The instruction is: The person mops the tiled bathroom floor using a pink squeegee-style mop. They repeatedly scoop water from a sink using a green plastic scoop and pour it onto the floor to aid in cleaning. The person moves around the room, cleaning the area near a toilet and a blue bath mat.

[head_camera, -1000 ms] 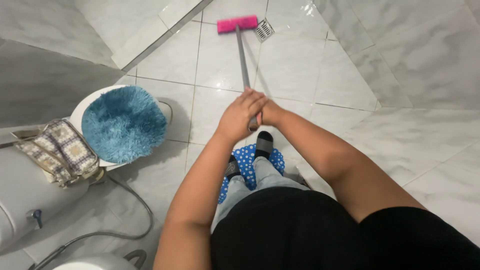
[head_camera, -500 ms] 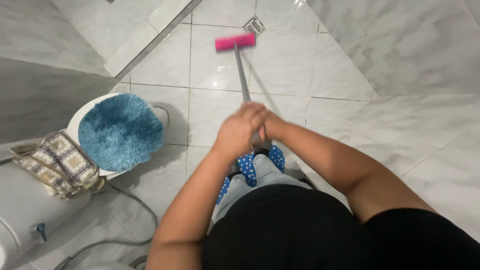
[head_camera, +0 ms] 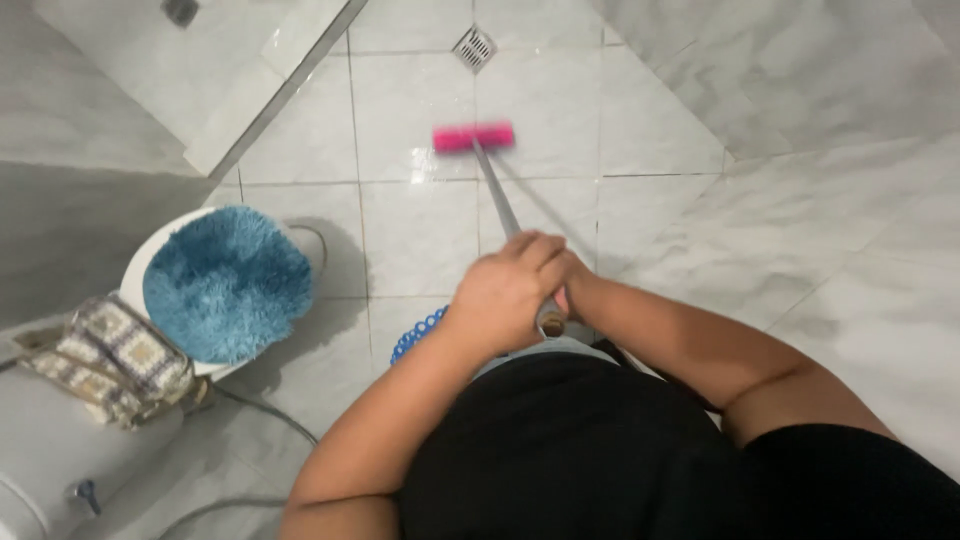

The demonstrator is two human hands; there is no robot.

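Note:
Both my hands grip the grey metal handle (head_camera: 497, 197) of a floor brush near its top end. My left hand (head_camera: 503, 291) wraps over the handle in front, and my right hand (head_camera: 572, 283) closes on it just behind. The pink brush head (head_camera: 474, 137) rests on the wet white tile floor (head_camera: 415, 235) ahead of me, a short way below the square floor drain (head_camera: 475, 46). My black shirt fills the lower frame and hides my legs.
A toilet with a fluffy blue lid cover (head_camera: 227, 282) stands at my left, with a patterned cloth (head_camera: 115, 360) on its white tank (head_camera: 50, 455). A hose (head_camera: 265, 415) trails on the floor. A blue mat (head_camera: 415, 335) shows under me. Marble wall (head_camera: 830, 120) at right; raised ledge (head_camera: 270, 95) upper left.
The pink brush head has been drawn back across the tiles, away from the drain and toward me. Both hands stayed closed on the handle and pulled in closer to my body.

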